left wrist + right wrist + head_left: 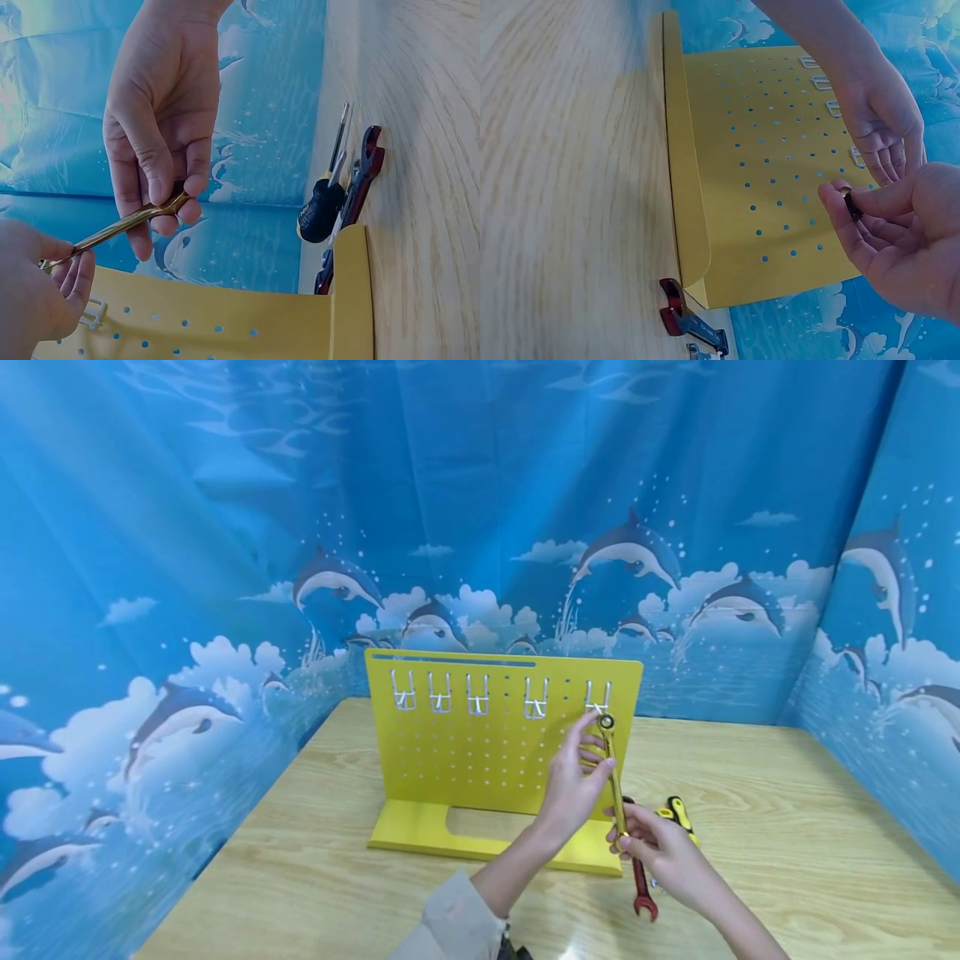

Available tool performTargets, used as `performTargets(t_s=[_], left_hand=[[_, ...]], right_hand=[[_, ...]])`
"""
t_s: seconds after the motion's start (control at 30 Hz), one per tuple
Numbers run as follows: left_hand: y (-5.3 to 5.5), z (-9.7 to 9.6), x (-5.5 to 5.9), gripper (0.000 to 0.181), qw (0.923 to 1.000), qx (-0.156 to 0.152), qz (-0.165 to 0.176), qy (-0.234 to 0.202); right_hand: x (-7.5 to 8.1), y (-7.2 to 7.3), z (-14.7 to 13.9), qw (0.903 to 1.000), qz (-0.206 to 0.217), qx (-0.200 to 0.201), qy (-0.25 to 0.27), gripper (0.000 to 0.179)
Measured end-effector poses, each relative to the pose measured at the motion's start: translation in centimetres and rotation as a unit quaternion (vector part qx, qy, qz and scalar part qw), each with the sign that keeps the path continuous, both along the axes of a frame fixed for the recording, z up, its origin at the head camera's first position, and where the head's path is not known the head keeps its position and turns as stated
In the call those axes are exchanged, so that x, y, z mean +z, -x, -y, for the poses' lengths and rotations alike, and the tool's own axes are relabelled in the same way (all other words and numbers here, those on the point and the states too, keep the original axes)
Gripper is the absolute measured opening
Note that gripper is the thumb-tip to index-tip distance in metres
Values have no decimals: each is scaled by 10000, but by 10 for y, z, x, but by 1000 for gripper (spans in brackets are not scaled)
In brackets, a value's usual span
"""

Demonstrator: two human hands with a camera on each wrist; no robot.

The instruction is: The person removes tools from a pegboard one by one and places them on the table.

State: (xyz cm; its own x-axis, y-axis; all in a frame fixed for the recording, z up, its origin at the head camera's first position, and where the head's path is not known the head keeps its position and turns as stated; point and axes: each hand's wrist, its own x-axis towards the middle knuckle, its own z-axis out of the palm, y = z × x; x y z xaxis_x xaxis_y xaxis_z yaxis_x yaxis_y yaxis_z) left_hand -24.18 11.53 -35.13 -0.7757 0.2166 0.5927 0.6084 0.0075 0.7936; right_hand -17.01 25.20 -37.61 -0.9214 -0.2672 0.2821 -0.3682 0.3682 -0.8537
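Observation:
A gold-coloured ratchet wrench is held up in front of the right side of a yellow pegboard, its ring end upward. My left hand pinches it near the upper end, close to the rightmost metal hook. Lower down, my right hand grips the other end between thumb and fingers. The left wrist view shows the wrench stretched between both hands. In the right wrist view the right hand hides most of it, and only a dark end shows.
Several more metal hooks, such as one at the left, line the board's top. A red wrench lies on the wooden table by the board's right foot. Behind the right hand lies a yellow-and-black screwdriver with other tools.

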Motion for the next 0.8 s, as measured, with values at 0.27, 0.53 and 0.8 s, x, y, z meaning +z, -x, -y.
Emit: performTargets(t_s=[0.27, 0.53, 0.8], left_hand=[[-9, 0, 9, 64, 9998, -149, -78, -117], [-15, -11, 20, 64, 9992, -398, 2, -88], [-15, -31, 27, 65, 9984, -555, -96, 55]], right_hand=[[4, -8, -4, 9998, -211, 19, -4, 31], [8, -17, -16, 9979, -601, -196, -126, 31], [4, -26, -33, 9890, -1006, -1045, -280, 33]])
